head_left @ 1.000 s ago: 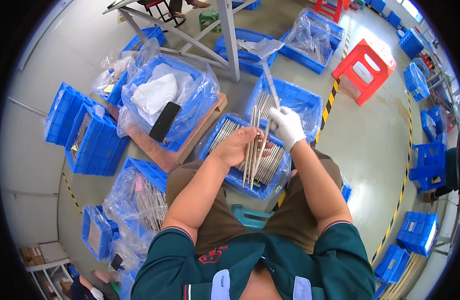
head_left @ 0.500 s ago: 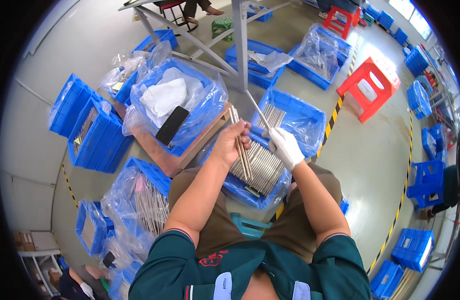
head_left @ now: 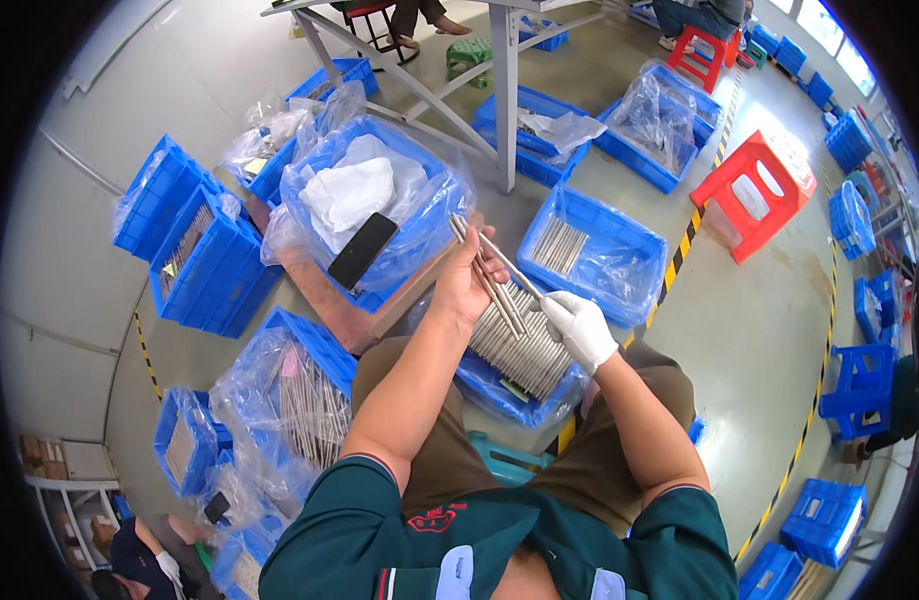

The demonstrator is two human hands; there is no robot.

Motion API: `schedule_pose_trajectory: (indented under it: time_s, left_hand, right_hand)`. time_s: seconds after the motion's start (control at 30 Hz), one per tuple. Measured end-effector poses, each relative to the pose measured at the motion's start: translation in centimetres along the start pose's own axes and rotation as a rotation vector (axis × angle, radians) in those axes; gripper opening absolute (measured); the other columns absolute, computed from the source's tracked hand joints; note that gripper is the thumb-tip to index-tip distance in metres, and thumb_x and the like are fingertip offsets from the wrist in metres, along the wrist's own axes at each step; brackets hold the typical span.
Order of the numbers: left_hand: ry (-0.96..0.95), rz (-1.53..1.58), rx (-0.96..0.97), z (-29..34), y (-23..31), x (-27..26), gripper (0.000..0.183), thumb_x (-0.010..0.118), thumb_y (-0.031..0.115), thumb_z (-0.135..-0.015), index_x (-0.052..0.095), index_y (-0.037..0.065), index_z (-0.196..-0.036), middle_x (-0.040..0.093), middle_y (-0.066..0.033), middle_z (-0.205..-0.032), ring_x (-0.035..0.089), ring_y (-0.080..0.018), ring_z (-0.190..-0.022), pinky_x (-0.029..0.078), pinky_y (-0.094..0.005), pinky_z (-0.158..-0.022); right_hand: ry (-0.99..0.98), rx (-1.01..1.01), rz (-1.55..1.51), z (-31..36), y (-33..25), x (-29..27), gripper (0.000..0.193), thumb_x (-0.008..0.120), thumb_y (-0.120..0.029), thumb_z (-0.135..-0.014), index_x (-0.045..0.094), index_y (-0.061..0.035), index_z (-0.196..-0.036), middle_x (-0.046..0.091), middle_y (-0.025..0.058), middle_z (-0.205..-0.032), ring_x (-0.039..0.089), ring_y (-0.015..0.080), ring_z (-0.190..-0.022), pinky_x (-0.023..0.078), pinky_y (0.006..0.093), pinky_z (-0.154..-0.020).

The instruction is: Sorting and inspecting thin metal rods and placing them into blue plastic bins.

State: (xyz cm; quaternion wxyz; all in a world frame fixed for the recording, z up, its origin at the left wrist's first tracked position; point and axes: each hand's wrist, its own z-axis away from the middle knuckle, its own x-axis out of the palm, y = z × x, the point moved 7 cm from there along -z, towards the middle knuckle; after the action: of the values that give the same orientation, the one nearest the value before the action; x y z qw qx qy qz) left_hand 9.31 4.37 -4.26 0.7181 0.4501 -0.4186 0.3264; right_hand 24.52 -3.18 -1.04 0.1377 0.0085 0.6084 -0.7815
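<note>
My bare left hand (head_left: pixel 465 285) is closed around a few thin metal rods (head_left: pixel 510 316), which slant down to the right. My right hand (head_left: pixel 580 330), in a white glove, grips the lower end of a single metal rod (head_left: pixel 517 275). That rod's upper end reaches my left hand's fingers; whether they hold it, I cannot tell. Below both hands, a plastic-lined blue bin (head_left: pixel 520 411) between my knees carries a dense layer of similar rods (head_left: pixel 525 355). Just beyond it, another lined blue bin (head_left: pixel 635 245) has a smaller row of rods (head_left: pixel 559 246).
A black phone (head_left: pixel 364 250) lies on a lined bin with white cloth (head_left: pixel 350 195) at the left. More rods (head_left: pixel 312 405) fill a bin by my left leg. A red stool (head_left: pixel 755 200) stands right, past striped floor tape (head_left: pixel 682 250). A table leg (head_left: pixel 506 100) rises ahead.
The rod in my right hand pointed up and away from my left hand; now its upper end is at my left hand's fingers. The whole view has shifted slightly.
</note>
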Motion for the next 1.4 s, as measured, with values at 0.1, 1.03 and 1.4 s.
schedule_pose_trajectory:
  time_s: [0.1,1.03,1.4]
  left_hand:
    - [-0.015,-0.044,0.03,0.0,0.2,0.2,0.034,0.071,0.03,-0.079,0.058,0.004,-0.098,0.046,0.0017,-0.064,0.043,-0.0111,-0.057,0.038,-0.027,-0.053]
    - [-0.088,-0.647,-0.179,2.4,-3.9,1.5,0.018,0.051,0.023,-0.093,0.059,0.007,-0.093,0.053,0.0027,-0.07,0.045,-0.0055,-0.057,0.038,-0.0212,-0.051]
    - [-0.19,-0.598,-0.598,6.1,-9.9,1.4,0.018,0.057,0.023,-0.09,0.055,0.005,-0.09,0.045,0.0025,-0.072,0.04,-0.0055,-0.058,0.036,-0.0205,-0.047]
  right_hand:
    - [0.138,-0.158,0.24,-0.1,-0.7,-0.5,0.027,0.049,-0.021,-0.088,0.064,0.0019,-0.092,0.05,0.001,-0.059,0.046,0.0069,-0.051,0.039,0.0237,-0.05]
    - [0.077,0.074,-0.193,-3.4,-0.2,-1.5,0.044,0.053,-0.044,-0.087,0.06,-0.0005,-0.085,0.056,0.0035,-0.066,0.049,0.0093,-0.052,0.04,0.0231,-0.045]
    - [0.131,-0.082,0.35,-5.1,-1.6,-3.0,0.041,0.057,-0.038,-0.083,0.062,0.0022,-0.091,0.061,0.0114,-0.072,0.058,0.0199,-0.068,0.046,0.0293,-0.063]
